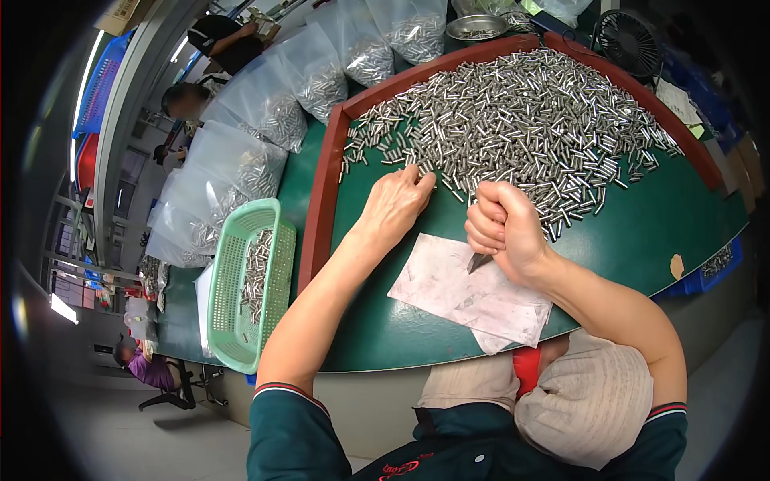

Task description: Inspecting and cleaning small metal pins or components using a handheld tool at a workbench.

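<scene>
A broad heap of short silvery metal pins (537,120) lies on the green tabletop (361,321). My left hand (397,204) is at the heap's near left edge, thumb and fingers pinched together beside a few loose pins. Whatever they hold is hidden. My right hand (507,232) makes a fist around a dark pointed tool (479,262), whose tip pokes out below the fingers; its exact kind cannot be made out. Below that fist lies a smudged pinkish-white paper sheet (437,280), with another sheet partly under it.
Red-brown wooden rails (325,192) border the heap. To the left stands a green plastic basket (216,297) of pins, with several clear bags of pins (321,84) behind. A metal bowl (477,28) and black fan (628,42) are at the back. Other people are farther left.
</scene>
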Tool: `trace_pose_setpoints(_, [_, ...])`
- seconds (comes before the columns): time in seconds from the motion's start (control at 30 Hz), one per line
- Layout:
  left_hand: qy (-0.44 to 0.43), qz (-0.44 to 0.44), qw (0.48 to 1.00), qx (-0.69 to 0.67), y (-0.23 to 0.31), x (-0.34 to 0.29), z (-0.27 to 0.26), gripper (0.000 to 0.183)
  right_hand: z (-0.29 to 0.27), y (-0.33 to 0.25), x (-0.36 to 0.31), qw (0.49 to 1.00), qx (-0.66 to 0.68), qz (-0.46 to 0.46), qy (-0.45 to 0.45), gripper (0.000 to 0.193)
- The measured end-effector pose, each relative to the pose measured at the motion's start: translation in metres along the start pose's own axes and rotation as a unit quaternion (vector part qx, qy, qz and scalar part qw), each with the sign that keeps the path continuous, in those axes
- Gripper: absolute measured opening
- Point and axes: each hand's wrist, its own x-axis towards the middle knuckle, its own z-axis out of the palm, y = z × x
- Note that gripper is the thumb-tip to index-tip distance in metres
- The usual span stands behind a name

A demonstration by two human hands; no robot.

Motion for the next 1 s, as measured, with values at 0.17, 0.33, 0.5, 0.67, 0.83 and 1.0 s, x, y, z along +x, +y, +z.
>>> trace_pose_setpoints(0.17, [0.01,0.006,0.999,0.043,0.003,0.0,0.003,0.007,0.0,0.0,0.0,1.0,0.0,0.001,-0.001,0.037])
trace_pose_setpoints(0.33, [-0.047,-0.018,0.995,0.082,0.005,-0.001,0.005,0.009,-0.001,0.001,0.001,1.0,0.0,0.0,-0.002,0.037])
trace_pose_setpoints(0.5, [-0.023,0.012,0.995,0.097,0.007,0.002,0.002,0.008,-0.003,0.0,0.0,1.0,0.001,-0.002,-0.001,0.036])
trace_pose_setpoints(0.67, [-0.058,-0.007,0.991,0.118,0.011,0.004,0.003,0.008,-0.001,-0.001,0.0,1.0,0.002,0.003,0.005,0.035])
trace_pose_setpoints(0.83, [-0.043,0.013,0.993,0.11,0.007,0.004,0.006,0.01,-0.002,0.0,0.001,1.0,0.004,0.004,0.005,0.035])
trace_pose_setpoints(1.0, [-0.052,0.0,0.993,0.11,0.007,0.006,0.011,0.009,-0.003,-0.001,-0.001,1.0,0.0,0.004,0.009,0.033])
